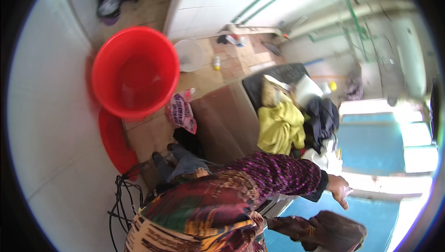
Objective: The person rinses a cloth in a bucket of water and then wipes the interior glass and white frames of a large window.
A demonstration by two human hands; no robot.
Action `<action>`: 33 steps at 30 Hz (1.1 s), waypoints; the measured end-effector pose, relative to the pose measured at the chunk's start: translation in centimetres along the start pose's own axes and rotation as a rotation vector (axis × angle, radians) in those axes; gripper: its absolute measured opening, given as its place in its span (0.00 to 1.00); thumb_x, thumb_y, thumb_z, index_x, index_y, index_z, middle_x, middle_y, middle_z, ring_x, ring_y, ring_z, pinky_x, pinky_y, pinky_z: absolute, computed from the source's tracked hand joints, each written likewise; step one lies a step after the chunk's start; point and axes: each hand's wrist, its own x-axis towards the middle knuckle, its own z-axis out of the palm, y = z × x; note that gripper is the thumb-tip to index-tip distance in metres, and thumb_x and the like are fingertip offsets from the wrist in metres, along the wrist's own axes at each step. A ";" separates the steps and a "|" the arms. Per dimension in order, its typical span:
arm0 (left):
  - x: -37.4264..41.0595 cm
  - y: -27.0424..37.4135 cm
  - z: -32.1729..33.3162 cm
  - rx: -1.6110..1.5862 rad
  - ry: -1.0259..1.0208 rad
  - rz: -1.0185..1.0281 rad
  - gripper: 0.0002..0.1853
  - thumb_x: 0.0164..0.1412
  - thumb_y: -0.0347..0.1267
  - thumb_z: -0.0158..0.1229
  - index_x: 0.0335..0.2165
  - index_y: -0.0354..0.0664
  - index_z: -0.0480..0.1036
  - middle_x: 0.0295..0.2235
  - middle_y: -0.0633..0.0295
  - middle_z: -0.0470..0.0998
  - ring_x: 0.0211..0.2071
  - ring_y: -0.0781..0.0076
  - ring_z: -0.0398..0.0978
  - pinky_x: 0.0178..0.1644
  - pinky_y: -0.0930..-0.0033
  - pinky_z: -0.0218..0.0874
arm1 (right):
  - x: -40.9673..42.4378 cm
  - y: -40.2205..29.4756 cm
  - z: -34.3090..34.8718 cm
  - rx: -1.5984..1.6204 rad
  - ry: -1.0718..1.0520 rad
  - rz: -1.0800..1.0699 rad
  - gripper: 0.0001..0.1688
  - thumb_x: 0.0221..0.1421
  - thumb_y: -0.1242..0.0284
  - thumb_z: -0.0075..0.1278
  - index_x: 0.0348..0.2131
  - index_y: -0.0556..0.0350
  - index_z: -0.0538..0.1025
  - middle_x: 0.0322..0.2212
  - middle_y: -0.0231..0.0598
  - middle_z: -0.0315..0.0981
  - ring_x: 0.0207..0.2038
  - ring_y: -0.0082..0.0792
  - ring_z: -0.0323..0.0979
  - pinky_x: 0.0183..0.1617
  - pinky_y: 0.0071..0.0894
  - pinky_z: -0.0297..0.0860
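My left hand (339, 189) reaches out at the right in a purple sequined sleeve with a dark cuff. No object shows in it, and its thumb or a finger stands apart from the rest. My right hand is out of view. Below the left hand is a dark brown cloth or garment (323, 231); what supports it is hidden. A yellow cloth (281, 127), a dark garment (320, 121) and white fabric (325, 156) lie heaped above my forearm, on what looks like a washing machine (226, 120).
A red plastic tub (135, 71) stands near the left wall, with another red basin (116, 144) beside it. A printed pink bag (182, 111), a white bucket (190, 55) and a small bottle (217, 63) are on the tiled floor. Black cables (121, 196) hang at lower left.
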 end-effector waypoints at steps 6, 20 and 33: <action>-1.5 3.8 7.3 -0.665 -0.589 -0.078 0.37 0.46 0.45 0.59 0.50 0.36 0.57 0.38 0.47 0.71 0.41 0.61 0.70 0.45 0.66 0.61 | -5.3 -0.3 -3.8 0.133 0.273 0.135 0.29 0.59 0.59 0.35 0.53 0.59 0.57 0.52 0.44 0.53 0.52 0.38 0.56 0.55 0.39 0.56; 2.7 9.3 18.6 0.059 -1.730 -0.398 0.20 0.52 0.43 0.52 0.33 0.34 0.71 0.24 0.55 0.74 0.24 0.68 0.72 0.30 0.66 0.64 | -23.2 3.7 -7.4 0.174 0.215 0.655 0.26 0.41 0.75 0.55 0.43 0.64 0.69 0.36 0.41 0.72 0.39 0.29 0.70 0.44 0.27 0.64; 12.3 -11.8 22.9 0.819 -1.605 -0.158 0.28 0.55 0.47 0.43 0.51 0.44 0.62 0.44 0.52 0.70 0.45 0.56 0.68 0.48 0.58 0.58 | -33.7 13.8 -8.4 -0.618 0.124 0.493 0.16 0.35 0.71 0.58 0.28 0.56 0.71 0.22 0.42 0.67 0.25 0.46 0.68 0.25 0.39 0.64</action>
